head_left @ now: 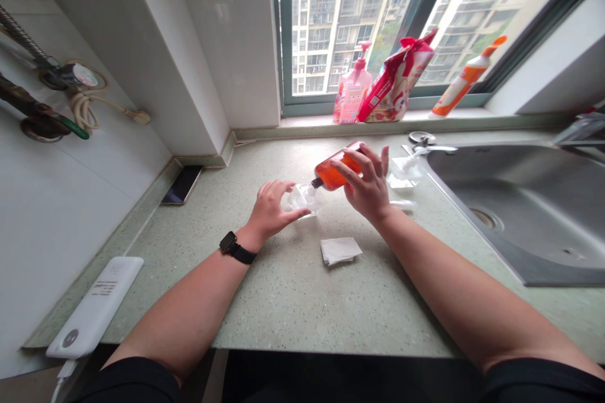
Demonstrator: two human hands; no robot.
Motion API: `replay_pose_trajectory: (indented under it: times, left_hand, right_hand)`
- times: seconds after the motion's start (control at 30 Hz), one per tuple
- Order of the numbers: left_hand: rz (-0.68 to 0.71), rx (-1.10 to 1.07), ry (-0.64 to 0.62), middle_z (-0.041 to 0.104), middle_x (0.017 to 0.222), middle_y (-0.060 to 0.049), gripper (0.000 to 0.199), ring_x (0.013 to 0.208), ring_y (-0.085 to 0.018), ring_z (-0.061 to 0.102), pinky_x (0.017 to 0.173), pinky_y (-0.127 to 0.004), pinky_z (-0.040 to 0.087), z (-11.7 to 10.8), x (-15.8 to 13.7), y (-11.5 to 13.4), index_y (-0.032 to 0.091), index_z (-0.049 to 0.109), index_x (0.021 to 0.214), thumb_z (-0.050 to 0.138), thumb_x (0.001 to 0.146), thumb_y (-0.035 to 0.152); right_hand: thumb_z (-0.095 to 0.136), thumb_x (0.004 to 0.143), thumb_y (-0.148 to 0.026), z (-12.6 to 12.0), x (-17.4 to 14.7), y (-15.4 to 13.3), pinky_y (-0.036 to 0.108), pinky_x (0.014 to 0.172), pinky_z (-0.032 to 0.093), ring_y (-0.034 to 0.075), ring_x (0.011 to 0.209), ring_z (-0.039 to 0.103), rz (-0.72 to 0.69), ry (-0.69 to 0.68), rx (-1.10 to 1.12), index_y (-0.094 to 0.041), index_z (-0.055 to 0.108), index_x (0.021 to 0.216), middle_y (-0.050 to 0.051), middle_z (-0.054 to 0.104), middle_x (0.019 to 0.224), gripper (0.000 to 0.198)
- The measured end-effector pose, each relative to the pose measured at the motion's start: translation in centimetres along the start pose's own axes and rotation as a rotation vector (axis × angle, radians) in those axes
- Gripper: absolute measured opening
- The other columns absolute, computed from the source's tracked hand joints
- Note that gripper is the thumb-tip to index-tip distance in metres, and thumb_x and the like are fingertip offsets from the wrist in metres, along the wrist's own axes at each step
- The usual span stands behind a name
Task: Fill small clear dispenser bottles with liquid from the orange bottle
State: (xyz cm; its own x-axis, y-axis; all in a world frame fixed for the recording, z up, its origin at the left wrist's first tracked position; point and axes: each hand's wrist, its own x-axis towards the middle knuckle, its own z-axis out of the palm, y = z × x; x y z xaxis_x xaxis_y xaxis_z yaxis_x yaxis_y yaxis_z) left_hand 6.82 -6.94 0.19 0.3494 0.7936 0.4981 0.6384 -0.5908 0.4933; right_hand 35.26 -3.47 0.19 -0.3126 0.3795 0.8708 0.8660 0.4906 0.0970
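My right hand (pixel 366 186) grips an orange bottle (pixel 333 170) that is tilted steeply, its dark neck pointing down to the left. The neck meets the mouth of a clear bottle (pixel 305 200) on the counter. Thumb and fingers of my left hand (pixel 271 209) are closed around that clear bottle. Whether liquid is running between the two is too small to tell. Just in front lies a folded white tissue (pixel 340 250). Behind my right hand stands a clear container with a white pump top (pixel 406 167), partly hidden.
To the right is a steel sink (pixel 534 201). A phone (pixel 182 185) and a white power bank (pixel 97 305) lie at the left. On the sill stand a pink pump bottle (pixel 352 94), a red bag (pixel 397 85) and an orange-white bottle (pixel 460 85).
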Motion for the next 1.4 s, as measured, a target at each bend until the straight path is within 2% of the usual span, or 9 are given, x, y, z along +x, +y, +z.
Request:
replay_pose_trajectory:
  times: [0.23, 0.5, 0.7, 0.93, 1.4]
  left_hand:
    - [0.001, 0.012, 0.004, 0.075, 0.116, -0.007, 0.065, 0.112, -0.030, 0.070, 0.108, -0.054, 0.050, -0.04, 0.00, 0.06, 0.025, 0.064, 0.130, 0.083, 0.084, 0.068]
    - [0.000, 0.006, -0.004, 0.075, 0.116, -0.007, 0.066, 0.112, -0.031, 0.070, 0.108, -0.055, 0.049, -0.09, -0.01, 0.10, 0.025, 0.064, 0.130, 0.084, 0.083, 0.067]
    - [-0.001, 0.006, -0.002, 0.075, 0.116, -0.007, 0.066, 0.112, -0.031, 0.070, 0.108, -0.055, 0.050, -0.08, -0.02, 0.10, 0.025, 0.064, 0.130, 0.083, 0.084, 0.067]
    - [0.000, 0.001, -0.005, 0.074, 0.116, -0.007, 0.067, 0.111, -0.031, 0.070, 0.110, -0.057, 0.049, -0.06, 0.03, 0.05, 0.024, 0.063, 0.131, 0.084, 0.083, 0.066]
    - [0.005, 0.017, 0.003, 0.075, 0.116, -0.007, 0.066, 0.111, -0.030, 0.070, 0.109, -0.055, 0.049, 0.02, -0.06, -0.01, 0.024, 0.064, 0.130, 0.085, 0.083, 0.065]
  right_hand:
    - [0.061, 0.091, -0.005, 0.12, -0.15, 0.20, 0.077, 0.131, 0.020, 0.035, 0.155, 0.044, 0.017, -0.029, 0.011, -0.061, 0.029, 0.164, -0.003, 0.056, 0.155, 0.098]
    - [0.060, 0.091, -0.004, 0.05, -0.03, 0.21, 0.078, 0.130, 0.022, 0.036, 0.154, 0.045, -0.002, -0.029, -0.025, -0.060, 0.027, 0.164, -0.001, 0.057, 0.152, 0.098]
    - [0.060, 0.090, -0.004, 0.00, -0.02, 0.20, 0.079, 0.131, 0.019, 0.037, 0.155, 0.044, 0.023, -0.060, -0.002, -0.062, 0.027, 0.164, -0.002, 0.056, 0.154, 0.100]
    - [0.060, 0.094, -0.005, -0.20, 0.27, 0.01, 0.076, 0.131, 0.022, 0.035, 0.153, 0.047, -0.016, -0.007, -0.012, -0.061, 0.024, 0.166, -0.001, 0.058, 0.152, 0.098]
    - [0.060, 0.095, -0.005, -0.54, 0.54, -0.06, 0.077, 0.131, 0.021, 0.036, 0.153, 0.047, -0.037, -0.009, -0.018, -0.061, 0.024, 0.166, -0.001, 0.059, 0.152, 0.098]
